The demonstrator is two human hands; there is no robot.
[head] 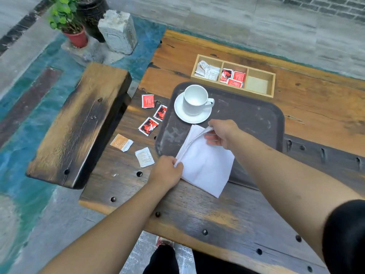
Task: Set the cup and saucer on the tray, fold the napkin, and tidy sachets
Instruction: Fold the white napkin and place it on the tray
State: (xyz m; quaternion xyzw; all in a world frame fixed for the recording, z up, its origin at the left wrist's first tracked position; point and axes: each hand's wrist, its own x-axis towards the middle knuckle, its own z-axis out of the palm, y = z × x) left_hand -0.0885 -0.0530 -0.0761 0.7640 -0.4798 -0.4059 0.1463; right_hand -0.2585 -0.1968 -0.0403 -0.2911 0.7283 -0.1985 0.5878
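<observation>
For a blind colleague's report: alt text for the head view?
Both hands, left hand and right hand, pinch a white napkin on a dark tray holding a cup on its saucer. Loose sachets lie left of it; a wooden box behind.

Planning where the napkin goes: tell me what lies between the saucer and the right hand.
Only bare tray. The head view shows a short dark strip separating the saucer from the right hand, which pinches the napkin.

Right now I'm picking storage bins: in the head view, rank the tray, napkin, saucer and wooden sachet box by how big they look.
1. tray, clearly largest.
2. and 3. napkin and wooden sachet box: look alike in area, and the napkin lies nearer the camera, so I won't rank them.
4. saucer, smallest.
</observation>
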